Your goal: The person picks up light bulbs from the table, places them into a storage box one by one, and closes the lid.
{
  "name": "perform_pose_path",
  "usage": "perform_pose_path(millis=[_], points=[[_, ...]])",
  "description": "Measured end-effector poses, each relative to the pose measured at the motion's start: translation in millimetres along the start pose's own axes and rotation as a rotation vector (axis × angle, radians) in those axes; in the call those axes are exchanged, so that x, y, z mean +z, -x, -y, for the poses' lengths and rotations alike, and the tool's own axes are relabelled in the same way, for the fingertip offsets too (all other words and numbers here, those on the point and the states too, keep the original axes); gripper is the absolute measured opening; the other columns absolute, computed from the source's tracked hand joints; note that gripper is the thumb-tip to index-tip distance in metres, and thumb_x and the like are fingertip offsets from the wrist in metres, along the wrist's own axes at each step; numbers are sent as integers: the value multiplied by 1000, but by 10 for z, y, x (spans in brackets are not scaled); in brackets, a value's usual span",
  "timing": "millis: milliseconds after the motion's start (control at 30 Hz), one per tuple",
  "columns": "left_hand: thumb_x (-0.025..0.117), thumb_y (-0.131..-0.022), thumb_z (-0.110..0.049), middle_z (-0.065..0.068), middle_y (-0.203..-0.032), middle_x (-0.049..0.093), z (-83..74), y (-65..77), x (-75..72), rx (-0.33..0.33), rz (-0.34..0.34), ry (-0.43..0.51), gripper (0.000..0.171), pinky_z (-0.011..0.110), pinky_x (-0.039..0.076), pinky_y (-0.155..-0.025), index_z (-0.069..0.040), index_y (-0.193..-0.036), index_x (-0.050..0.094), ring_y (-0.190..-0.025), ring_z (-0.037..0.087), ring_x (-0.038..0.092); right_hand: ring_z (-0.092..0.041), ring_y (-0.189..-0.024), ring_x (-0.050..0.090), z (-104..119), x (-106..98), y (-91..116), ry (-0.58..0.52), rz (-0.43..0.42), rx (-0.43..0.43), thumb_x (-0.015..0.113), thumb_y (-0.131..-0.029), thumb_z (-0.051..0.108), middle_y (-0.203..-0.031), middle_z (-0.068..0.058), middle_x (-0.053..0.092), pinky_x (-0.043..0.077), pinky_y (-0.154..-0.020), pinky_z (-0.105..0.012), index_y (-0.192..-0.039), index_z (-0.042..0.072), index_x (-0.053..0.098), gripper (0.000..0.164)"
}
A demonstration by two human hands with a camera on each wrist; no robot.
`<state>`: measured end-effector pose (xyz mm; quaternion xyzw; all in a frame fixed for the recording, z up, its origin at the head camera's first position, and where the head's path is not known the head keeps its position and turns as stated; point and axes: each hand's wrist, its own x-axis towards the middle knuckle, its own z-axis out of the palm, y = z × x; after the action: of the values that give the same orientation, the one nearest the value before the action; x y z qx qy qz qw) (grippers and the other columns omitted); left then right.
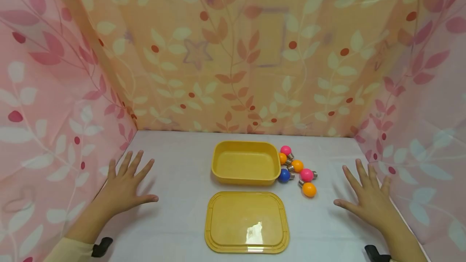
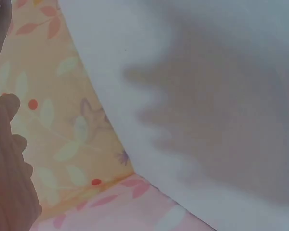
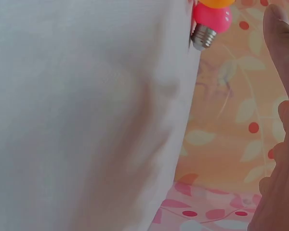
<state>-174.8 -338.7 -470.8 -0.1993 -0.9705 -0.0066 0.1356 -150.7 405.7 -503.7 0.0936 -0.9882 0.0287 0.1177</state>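
In the head view my left hand (image 1: 123,189) hovers over the left of the white table with its fingers spread, holding nothing. Over the right side my right hand (image 1: 371,199) is spread the same way and also holds nothing. Between them stands a yellow plastic box (image 1: 246,163) without its cover, its inside bare. A flat yellow lid (image 1: 244,221) lies in front of it. Small light bulbs lie in a cluster along the box's right side: pink (image 1: 306,175), orange (image 1: 309,189) and blue (image 1: 284,175) ones with metal screw bases. My right hand is nearest to them, apart from them.
The white tabletop (image 1: 174,165) is bounded at the back by an orange leaf-patterned cloth (image 1: 233,51). Pink patterned cloths hang at the left (image 1: 47,92) and right (image 1: 429,104). Black wrist straps (image 1: 102,247) show on both forearms.
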Motion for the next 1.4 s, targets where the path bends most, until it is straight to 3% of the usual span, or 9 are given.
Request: perform_pose_path(millis=[267, 533, 800, 1067, 1400], points=[[65, -72, -87, 20, -170, 13, -64, -93, 13, 10, -29, -3, 116, 71, -21, -116, -21, -162, 32, -158, 40, -10, -50, -152, -20, 93, 4, -52, -29, -16, -1, 76, -74, 72, -171, -16, -13, -31, -104, -75, -166, 27, 10, 122], [65, -74, -86, 15, -173, -1, -168, -202, -35, 0, -27, 20, 118, 73, -22, -115, -22, -164, 26, -157, 42, -11, -49, -154, -16, 150, 77, -58, -76, -62, -18, 79, -75, 69, -172, -18, -2, -31, -105, -73, -166, 25, 18, 118], [65, -74, -85, 18, -172, 4, -292, -342, -23, -32, -14, 76, 118, 72, -21, -116, -23, -165, 22, -157, 42, -11, -47, -156, -9, 230, 95, -70, -140, -109, -20, 80, -76, 64, -171, -20, 9, -27, -109, -73, -164, 22, 25, 112], [68, -76, -81, 18, -172, 1, -441, -488, 67, -79, 17, 211, 119, 78, -9, -116, -22, -166, 17, -156, 47, -6, -48, -156, -6, 323, 98, -90, -208, -109, 43, 81, -79, 58, -170, -23, 11, -25, -112, -72, -165, 21, 23, 111], [78, -79, -66, 17, -173, 0, -724, -671, 230, -118, 26, 472, 120, 78, -2, -118, -21, -167, 9, -157, 42, -9, -54, -153, 8, 424, 140, -126, -345, -121, 51, 83, -81, 49, -166, -26, 21, -16, -114, -77, -162, 16, 30, 103]])
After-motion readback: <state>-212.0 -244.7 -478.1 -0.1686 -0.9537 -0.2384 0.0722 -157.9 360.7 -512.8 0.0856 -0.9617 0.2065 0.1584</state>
